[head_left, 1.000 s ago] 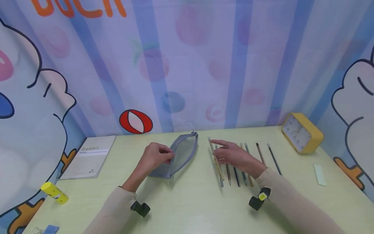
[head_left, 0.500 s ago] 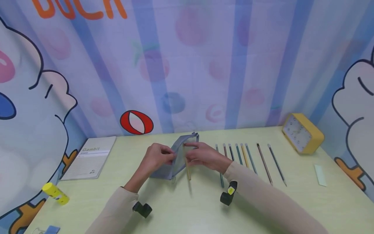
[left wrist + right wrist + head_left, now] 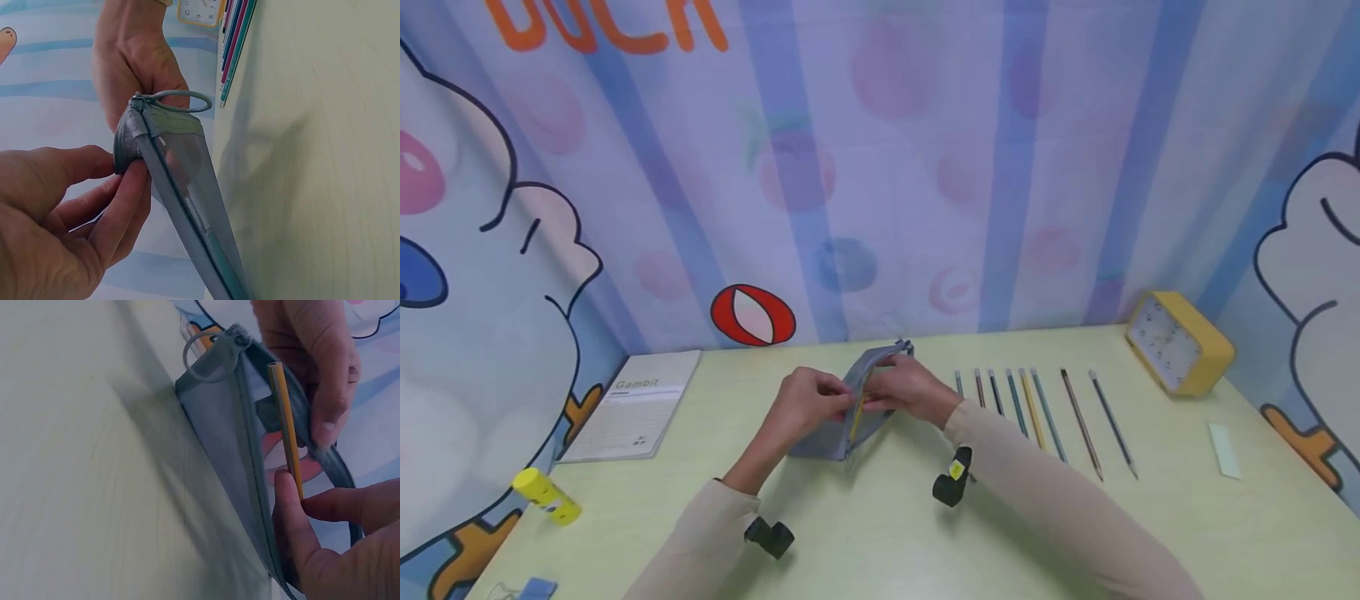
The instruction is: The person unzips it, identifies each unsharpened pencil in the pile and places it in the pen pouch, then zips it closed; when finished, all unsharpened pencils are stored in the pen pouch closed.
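Note:
My left hand (image 3: 808, 400) pinches one edge of the grey-blue zippered pencil pouch (image 3: 820, 442) and keeps its mouth apart. At that mouth my right hand (image 3: 913, 390) holds a yellow pencil (image 3: 286, 419) between thumb and finger. The right wrist view shows the pencil's near part in the opening, beside the zipper. Through the see-through side in the left wrist view, a teal pencil-like thing (image 3: 222, 256) shows inside the pouch. To the right of the pouch, several pencils (image 3: 1030, 408) lie in a row on the table.
A yellow clock (image 3: 1206, 350) stands at the back right, with a pale green strip (image 3: 1223, 450) in front of it. On the left are a notepad (image 3: 625, 417), a yellow cylinder (image 3: 546, 496) and a small blue item (image 3: 537, 588). A printed curtain (image 3: 895, 167) closes off the back.
My right hand has carried the yellow pencil leftward from the row and into the pouch's mouth. The left hand has kept its grip on the pouch edge.

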Action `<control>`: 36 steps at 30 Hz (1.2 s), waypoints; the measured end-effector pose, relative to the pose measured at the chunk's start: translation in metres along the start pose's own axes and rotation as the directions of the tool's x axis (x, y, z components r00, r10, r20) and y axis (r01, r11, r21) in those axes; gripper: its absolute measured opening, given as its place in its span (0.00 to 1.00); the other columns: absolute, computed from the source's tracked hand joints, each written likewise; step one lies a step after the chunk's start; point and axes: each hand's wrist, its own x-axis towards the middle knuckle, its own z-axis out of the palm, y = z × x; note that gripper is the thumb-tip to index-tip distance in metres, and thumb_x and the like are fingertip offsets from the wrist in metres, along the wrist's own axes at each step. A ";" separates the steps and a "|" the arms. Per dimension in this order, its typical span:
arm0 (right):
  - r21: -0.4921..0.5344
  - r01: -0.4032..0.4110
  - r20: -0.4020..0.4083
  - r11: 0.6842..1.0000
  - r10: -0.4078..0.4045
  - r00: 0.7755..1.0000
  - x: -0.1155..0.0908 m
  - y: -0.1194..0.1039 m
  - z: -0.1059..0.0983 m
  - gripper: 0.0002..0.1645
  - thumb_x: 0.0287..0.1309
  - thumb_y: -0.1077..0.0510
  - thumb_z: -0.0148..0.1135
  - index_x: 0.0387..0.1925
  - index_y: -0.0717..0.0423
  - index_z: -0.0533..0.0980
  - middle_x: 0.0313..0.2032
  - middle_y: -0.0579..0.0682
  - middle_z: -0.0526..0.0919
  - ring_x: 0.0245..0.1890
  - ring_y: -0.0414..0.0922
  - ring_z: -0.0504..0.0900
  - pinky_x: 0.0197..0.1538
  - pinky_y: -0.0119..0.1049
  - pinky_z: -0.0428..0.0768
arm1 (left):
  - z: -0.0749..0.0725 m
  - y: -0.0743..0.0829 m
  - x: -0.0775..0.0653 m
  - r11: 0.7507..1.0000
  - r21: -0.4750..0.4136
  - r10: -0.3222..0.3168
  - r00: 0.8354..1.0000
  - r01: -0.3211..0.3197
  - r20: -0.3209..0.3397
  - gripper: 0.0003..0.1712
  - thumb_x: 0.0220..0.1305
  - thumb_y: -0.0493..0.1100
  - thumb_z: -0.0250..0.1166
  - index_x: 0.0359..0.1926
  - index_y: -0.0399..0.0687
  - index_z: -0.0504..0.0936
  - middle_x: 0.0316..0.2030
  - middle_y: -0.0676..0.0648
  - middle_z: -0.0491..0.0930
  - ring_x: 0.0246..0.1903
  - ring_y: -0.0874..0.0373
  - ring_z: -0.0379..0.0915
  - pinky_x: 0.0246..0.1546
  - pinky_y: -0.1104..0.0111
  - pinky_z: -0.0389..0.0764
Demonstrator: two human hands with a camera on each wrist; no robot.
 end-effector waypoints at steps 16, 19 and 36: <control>-0.225 0.090 -0.053 0.970 -0.104 0.993 0.001 0.007 0.010 0.36 0.62 0.66 0.62 0.69 0.71 0.62 0.41 0.62 0.86 0.35 0.45 0.89 0.46 0.39 0.87 | -0.002 -0.003 -0.002 1.000 0.009 0.025 0.999 -0.025 -0.025 0.07 0.61 0.41 0.72 0.37 0.42 0.91 0.30 0.46 0.89 0.25 0.60 0.85 0.40 0.63 0.86; -0.197 0.109 -0.030 0.974 -0.117 0.993 -0.005 0.005 0.008 0.34 0.64 0.67 0.60 0.69 0.70 0.63 0.46 0.67 0.85 0.44 0.54 0.89 0.52 0.43 0.86 | -0.003 -0.003 -0.002 1.000 0.014 0.019 0.999 -0.019 -0.027 0.07 0.61 0.42 0.72 0.37 0.42 0.91 0.30 0.47 0.89 0.25 0.60 0.85 0.44 0.61 0.86; -0.310 0.184 0.064 0.933 -0.172 0.983 -0.063 -0.001 -0.047 0.35 0.67 0.64 0.60 0.73 0.60 0.62 0.57 0.69 0.78 0.54 0.60 0.84 0.55 0.47 0.85 | -0.006 -0.004 0.001 0.999 0.037 -0.034 0.999 0.035 -0.012 0.09 0.63 0.45 0.71 0.41 0.45 0.91 0.31 0.48 0.89 0.27 0.60 0.84 0.53 0.54 0.83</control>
